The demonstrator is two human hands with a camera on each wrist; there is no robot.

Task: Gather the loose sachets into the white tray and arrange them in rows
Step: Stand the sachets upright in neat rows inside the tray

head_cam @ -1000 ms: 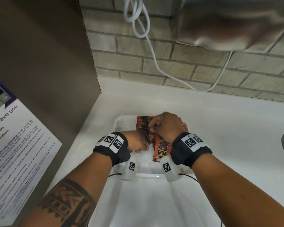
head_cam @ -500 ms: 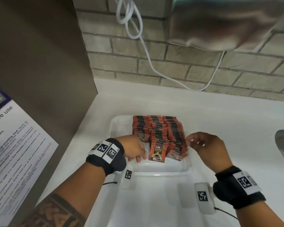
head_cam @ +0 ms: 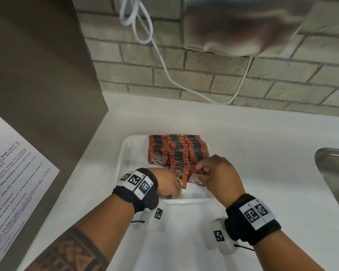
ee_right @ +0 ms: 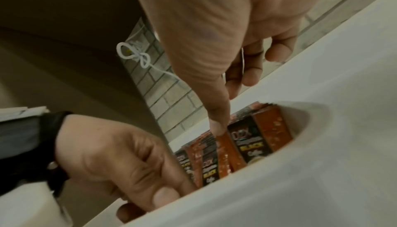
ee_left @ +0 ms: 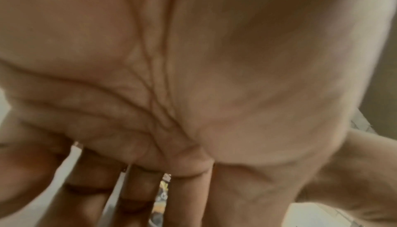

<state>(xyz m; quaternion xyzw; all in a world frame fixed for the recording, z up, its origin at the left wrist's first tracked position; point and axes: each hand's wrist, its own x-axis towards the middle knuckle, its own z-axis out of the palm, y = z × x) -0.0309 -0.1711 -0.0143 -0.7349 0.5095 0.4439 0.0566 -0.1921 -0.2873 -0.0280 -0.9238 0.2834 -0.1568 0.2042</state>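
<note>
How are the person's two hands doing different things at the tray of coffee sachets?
The left hand rests at the white tray's near-left side, while the right hand is raised over the sachets. The left hand's fingers lie low by the front sachet; the right hand's thumb presses a sachet's top edge. Both wear black wristbands.

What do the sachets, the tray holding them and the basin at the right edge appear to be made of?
Sachets: probably printed foil or plastic film, glossy; thin, flat, with crimped edges and bright print.
White tray: likely moulded plastic, smooth and slightly shiny, with a rounded rim; melamine or ceramic cannot be ruled out.
Basin: looks like stainless steel, brushed grey with soft reflections along its rounded rim.
</note>
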